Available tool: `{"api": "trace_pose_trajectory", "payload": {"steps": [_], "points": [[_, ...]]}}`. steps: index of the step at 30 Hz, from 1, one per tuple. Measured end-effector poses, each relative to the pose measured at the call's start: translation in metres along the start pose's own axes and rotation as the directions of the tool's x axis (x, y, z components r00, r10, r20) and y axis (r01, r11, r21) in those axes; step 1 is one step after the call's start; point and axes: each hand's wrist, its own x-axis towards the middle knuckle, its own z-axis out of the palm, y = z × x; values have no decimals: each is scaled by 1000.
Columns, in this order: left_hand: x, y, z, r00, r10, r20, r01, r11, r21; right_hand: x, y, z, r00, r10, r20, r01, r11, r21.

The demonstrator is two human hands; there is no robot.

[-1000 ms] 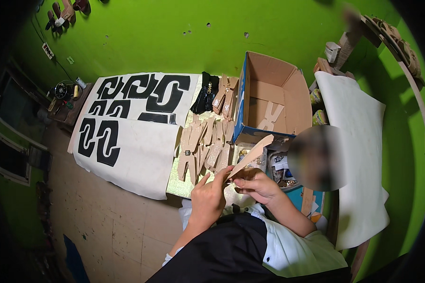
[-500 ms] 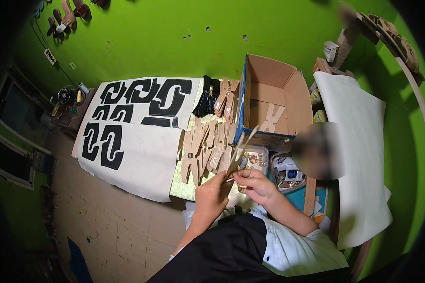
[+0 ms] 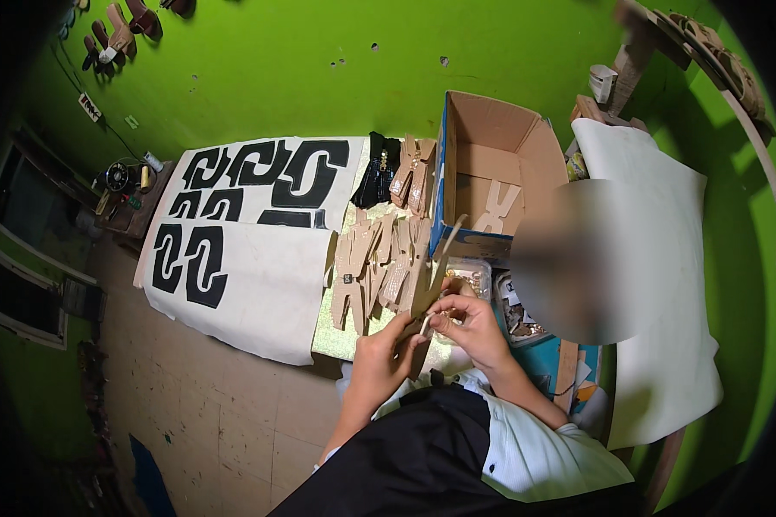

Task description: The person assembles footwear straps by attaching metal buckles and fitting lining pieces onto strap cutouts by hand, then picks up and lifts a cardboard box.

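My left hand (image 3: 379, 360) is closed around the lower part of a beige sandal strap piece (image 3: 444, 258), whose narrow arms point up and away. Close by on the right, the fingers of my right hand (image 3: 474, 332) pinch a pale end of that piece. Whether a small fitting is also between the fingers is hidden. Left of my hands lie several similar beige X-shaped straps (image 3: 351, 289), one bearing a dark buckle. Behind them are more beige straps (image 3: 412, 177) and black ones (image 3: 376, 177) with shiny trim. A clear tub (image 3: 483, 274) of gold-coloured fittings stands just beyond my right hand.
An open cardboard box (image 3: 491, 121) holds one beige strap piece (image 3: 497, 205). White sheets (image 3: 259, 319) with black cut shapes cover the table's left part. Further right are a tray of small parts (image 3: 516, 314), a large white sheet (image 3: 664, 345) and a blurred patch.
My right hand has shifted slightly up and its fingers have drawn in around the strap's end. The held strap has turned a little more upright.
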Motion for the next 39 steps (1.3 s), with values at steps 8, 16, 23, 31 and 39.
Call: {"api": "trace_pose_trajectory", "payload": {"steps": [8, 16, 23, 31, 39], "points": [[-6, -2, -1, 999, 52, -3, -53, 998, -28, -4, -9, -3, 992, -98, 83, 112, 974, -195], [-4, 6, -8, 992, 101, 74, -105, 993, 51, -5, -13, -4, 987, -137, 84, 144, 986, -85], [-2, 4, -7, 992, 37, 118, -33, 999, -34, -1, -20, -15, 957, 155, 244, -144, 988, -65], [3, 13, -13, 983, 103, 154, -109, 993, 34, 1, -27, -9, 979, -110, 171, 122, 990, -64], [8, 10, -11, 989, 96, 109, -97, 995, 1, 8, -2, -7, 953, -285, 104, 295, 951, -94]]}}
